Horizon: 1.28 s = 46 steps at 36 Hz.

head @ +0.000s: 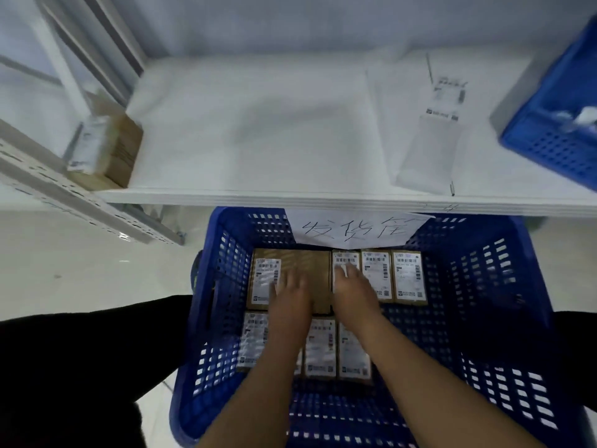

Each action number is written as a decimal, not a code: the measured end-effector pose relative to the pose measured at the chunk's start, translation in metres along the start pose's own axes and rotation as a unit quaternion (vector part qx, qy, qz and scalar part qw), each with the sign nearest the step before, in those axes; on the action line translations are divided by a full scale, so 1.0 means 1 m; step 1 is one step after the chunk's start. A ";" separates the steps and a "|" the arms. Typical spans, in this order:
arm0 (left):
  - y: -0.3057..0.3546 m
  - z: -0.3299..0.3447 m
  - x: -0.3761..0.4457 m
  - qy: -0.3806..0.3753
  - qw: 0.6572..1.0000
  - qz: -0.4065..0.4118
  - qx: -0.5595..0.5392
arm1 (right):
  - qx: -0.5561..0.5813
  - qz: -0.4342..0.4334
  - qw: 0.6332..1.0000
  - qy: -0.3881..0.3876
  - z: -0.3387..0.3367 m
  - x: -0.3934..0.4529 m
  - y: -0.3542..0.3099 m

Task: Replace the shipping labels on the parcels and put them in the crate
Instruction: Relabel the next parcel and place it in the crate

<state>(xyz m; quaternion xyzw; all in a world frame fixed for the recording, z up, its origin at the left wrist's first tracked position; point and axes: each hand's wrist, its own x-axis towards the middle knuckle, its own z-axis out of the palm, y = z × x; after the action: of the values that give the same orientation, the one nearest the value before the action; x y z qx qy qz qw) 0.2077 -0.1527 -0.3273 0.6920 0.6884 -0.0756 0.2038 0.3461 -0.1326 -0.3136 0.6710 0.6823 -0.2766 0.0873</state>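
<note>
Shelf point(258, 130): white, beyond both hands.
Crate point(484, 302): parcels packed flat in rows.
Left hand point(289, 297): released, fingers straight, pressing wide parcel point(310, 266).
Right hand point(353, 291): released, flat on narrow parcel point(344, 258), probably seating it.

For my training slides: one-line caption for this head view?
Both hands, left hand and right hand, press labelled parcels into the blue crate.

Paper sign point(355, 229) on crate point(484, 286): probably "发货筐".

Soft, even light is falling from above. Everything is looking a bit blurry, and straight lines are bending near the edges.
</note>
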 end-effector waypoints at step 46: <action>-0.277 -0.244 0.111 0.293 0.952 -0.089 0.024 | 0.192 -0.244 0.947 0.085 -0.168 0.191 -0.392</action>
<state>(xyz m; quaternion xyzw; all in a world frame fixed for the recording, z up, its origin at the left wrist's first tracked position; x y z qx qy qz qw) -0.1031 0.0348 -0.1985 0.6245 0.7745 0.0959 -0.0314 -0.0054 0.1369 -0.1658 0.5093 0.7639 -0.3570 -0.1720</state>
